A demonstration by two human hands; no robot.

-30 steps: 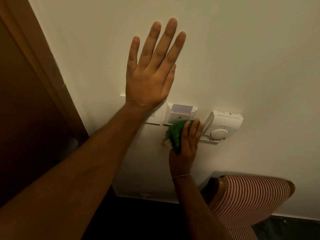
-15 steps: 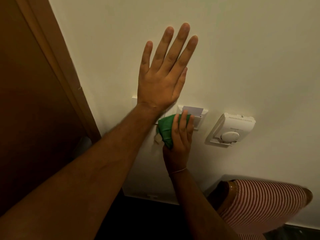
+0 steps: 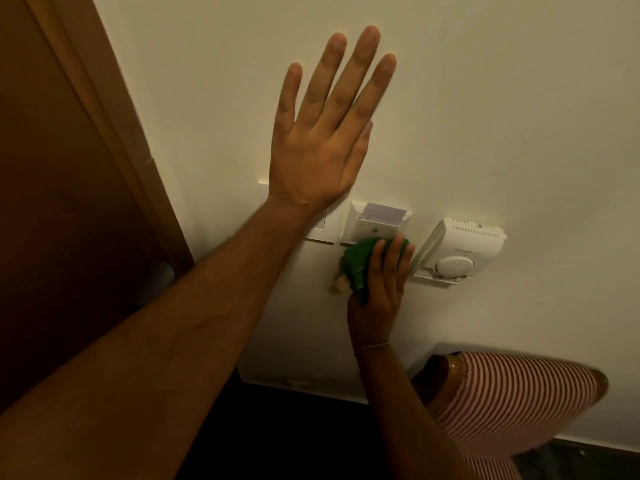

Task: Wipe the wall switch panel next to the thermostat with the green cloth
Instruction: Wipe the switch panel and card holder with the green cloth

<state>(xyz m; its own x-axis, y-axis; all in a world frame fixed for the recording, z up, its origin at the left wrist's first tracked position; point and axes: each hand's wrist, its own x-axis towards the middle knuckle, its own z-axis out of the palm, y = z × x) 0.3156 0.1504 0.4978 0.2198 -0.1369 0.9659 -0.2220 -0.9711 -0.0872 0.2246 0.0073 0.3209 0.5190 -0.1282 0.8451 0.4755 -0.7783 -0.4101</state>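
head view: our right hand (image 3: 375, 296), fingers clamped on the green cloth (image 3: 360, 263), sits at the switch panel's (image 3: 375, 225) 6 o'clock; left hand (image 3: 325, 147) splayed flat.

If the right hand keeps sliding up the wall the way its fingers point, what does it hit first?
Probably the key card holder: the right hand and green cloth sit at its lower edge already.
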